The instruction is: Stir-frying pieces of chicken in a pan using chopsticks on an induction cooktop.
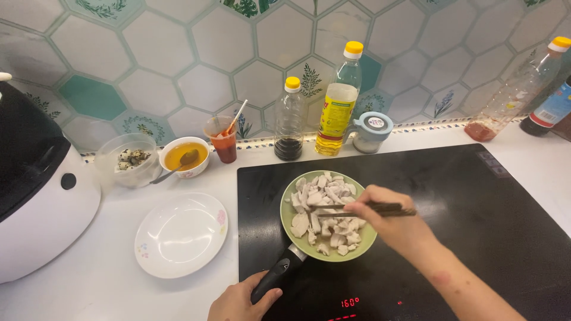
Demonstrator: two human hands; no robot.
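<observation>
A small green frying pan [370, 236] full of pale sliced mushroom pieces [324, 214] sits on a black induction hob [476, 214]. My left hand [238, 302] grips the pan's black handle [279, 273] at the hob's front edge. Over the right side of the pan, my right hand [389, 217] holds dark chopsticks [357, 209] whose tips lie among the pieces.
An empty white plate [181, 235] lies left of the hob, with a white rice cooker [35, 196] at the far left. Along the tiled wall stand a lidded tub [128, 157], a bowl of amber liquid [185, 156], a red sauce cup [225, 139], several bottles [339, 101] and a jar [372, 132].
</observation>
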